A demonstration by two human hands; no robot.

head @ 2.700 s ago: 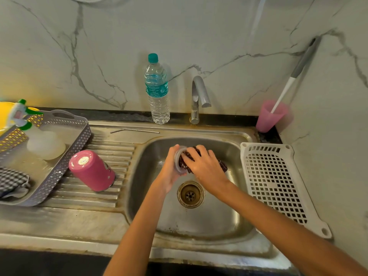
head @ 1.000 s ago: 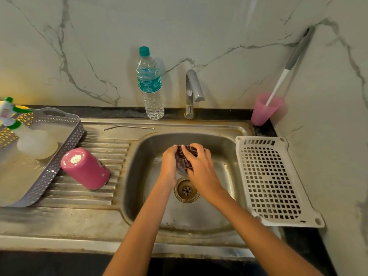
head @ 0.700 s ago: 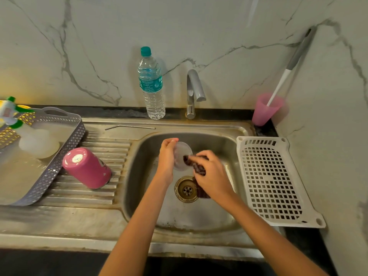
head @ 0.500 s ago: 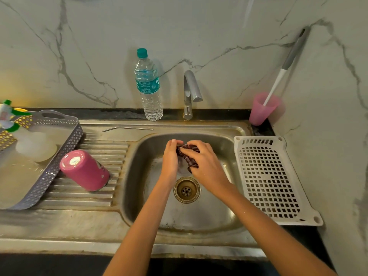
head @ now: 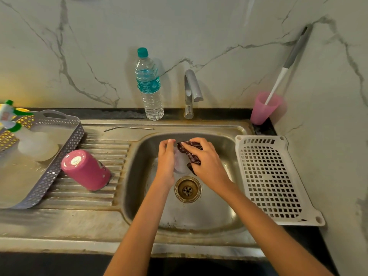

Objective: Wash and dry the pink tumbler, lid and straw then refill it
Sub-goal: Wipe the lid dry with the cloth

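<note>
Over the sink basin [head: 215,212], my left hand [head: 166,158] holds the clear lid [head: 180,163] on edge. My right hand [head: 207,160] grips a dark scrubbing cloth [head: 189,151] and presses it against the lid's face. The pink tumbler [head: 86,169] stands upside down on the ribbed drainboard to the left. A metal straw [head: 129,128] lies on the sink's back ledge. A water bottle [head: 149,84] with a teal cap stands beside the tap [head: 192,92], which is not running.
A grey perforated tray [head: 59,156] at the left holds a clear dish and a spray bottle [head: 9,116]. A white slotted rack [head: 272,180] lies right of the basin. A pink cup [head: 263,108] with a brush stands in the back right corner.
My right hand has been rubbing the cloth over the lid, sliding off its face and back on. My left hand keeps the lid over the drain. The tumbler and straw stay put.
</note>
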